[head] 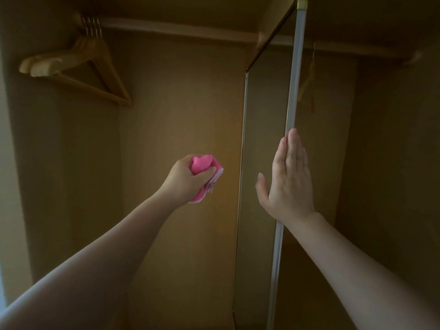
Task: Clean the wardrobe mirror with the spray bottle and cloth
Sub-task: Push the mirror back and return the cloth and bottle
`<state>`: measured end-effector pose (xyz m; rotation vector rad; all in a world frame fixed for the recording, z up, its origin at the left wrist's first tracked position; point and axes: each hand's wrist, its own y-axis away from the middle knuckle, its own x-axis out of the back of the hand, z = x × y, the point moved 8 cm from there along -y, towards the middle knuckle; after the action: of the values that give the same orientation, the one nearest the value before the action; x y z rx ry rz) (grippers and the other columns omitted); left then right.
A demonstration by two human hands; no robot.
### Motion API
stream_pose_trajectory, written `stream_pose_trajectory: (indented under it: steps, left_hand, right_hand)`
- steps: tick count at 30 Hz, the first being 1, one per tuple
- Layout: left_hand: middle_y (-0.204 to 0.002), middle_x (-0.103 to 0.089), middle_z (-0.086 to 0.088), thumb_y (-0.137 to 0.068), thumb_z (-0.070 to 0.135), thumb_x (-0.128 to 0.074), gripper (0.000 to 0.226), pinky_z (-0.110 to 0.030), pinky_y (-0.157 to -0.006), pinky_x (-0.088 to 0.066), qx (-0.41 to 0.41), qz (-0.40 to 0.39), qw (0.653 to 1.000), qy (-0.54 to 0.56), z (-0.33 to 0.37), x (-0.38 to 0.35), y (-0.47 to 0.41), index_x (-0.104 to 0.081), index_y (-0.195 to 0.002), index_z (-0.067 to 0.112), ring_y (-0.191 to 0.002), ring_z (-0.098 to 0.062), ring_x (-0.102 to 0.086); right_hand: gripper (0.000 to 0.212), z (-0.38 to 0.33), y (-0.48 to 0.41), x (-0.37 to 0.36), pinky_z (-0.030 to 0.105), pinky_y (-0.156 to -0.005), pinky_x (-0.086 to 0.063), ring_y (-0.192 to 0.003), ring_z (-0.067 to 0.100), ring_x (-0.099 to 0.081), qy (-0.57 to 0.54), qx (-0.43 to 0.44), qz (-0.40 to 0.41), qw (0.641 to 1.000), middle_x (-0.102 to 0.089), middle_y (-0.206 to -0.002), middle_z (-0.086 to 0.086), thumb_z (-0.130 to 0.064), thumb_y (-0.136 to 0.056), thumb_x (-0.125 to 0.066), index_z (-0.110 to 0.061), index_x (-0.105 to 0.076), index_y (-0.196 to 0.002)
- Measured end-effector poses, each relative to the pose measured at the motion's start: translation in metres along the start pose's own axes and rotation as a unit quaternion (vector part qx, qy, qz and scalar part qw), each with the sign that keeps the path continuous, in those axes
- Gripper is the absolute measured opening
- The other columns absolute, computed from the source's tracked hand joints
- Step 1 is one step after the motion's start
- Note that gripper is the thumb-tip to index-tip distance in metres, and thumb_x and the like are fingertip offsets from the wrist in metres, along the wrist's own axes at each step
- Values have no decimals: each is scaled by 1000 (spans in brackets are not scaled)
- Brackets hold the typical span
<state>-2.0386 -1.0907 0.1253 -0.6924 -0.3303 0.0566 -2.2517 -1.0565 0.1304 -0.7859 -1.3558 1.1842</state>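
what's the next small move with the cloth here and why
Probably move the left hand with the pink cloth rightward onto the mirror: the cloth hangs short of the glass, while the right hand lies flat against the door edge, seemingly steadying it.

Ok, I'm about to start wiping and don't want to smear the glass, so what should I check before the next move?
1. Cloth in hand: the left hand grips the pink cloth. Ok.
2. Door steadied: the right hand lies flat, fingers straight, against the edge of the mirror door. Ok.
3. Cloth on the glass: it is held apart from the mirror, to its left. Not ok.
4. Spray bottle within reach: none in view. Cannot tell.
5. Glass already sprayed: the face is seen almost edge-on and in dim light. Cannot tell.
6. Wooden hangers out of the way: they hang far left of the door. Ok.
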Motion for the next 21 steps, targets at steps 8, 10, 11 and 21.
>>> stream_pose_trajectory:
  steps: [8,10,11,21]
  left_hand:
    - [-64,-71,7,-84,22,-70,9,-13,-48,-48,-2,16,1000,-7,-9,-4,-12,-62,-83,27,-52,-6,-66]
    - [-62,-70,9,-82,23,-70,9,-13,-47,-48,-12,17,1000,-7,-5,-6,-13,-65,-77,28,-51,-3,-64]
    - [-62,-70,9,-81,26,-70,10,-14,-48,-50,-19,13,1000,-5,-2,-8,-12,-67,-76,33,-50,-3,-63]
    - [-67,-70,-9,-77,33,-67,10,-26,-54,-54,-31,2,1000,-3,-2,-7,-9,-66,-83,26,-52,-11,-63]
  right_hand:
    - [84,4,-11,-36,46,-121,-10,-149,33,5,20,-3,-18,1000,9,-160,20,-44,-92,-34,3,2,-151]
    - [85,4,-14,-43,45,-120,-10,-149,33,5,26,-5,-27,999,8,-160,20,-45,-91,-34,3,2,-151]
    - [84,4,-15,-46,44,-120,-10,-149,33,4,30,-8,-31,999,6,-160,21,-45,-90,-33,3,1,-151]
    - [91,4,-24,-67,48,-119,-18,-147,35,-7,35,-28,-70,997,0,-159,23,-38,-87,-47,3,7,-148]
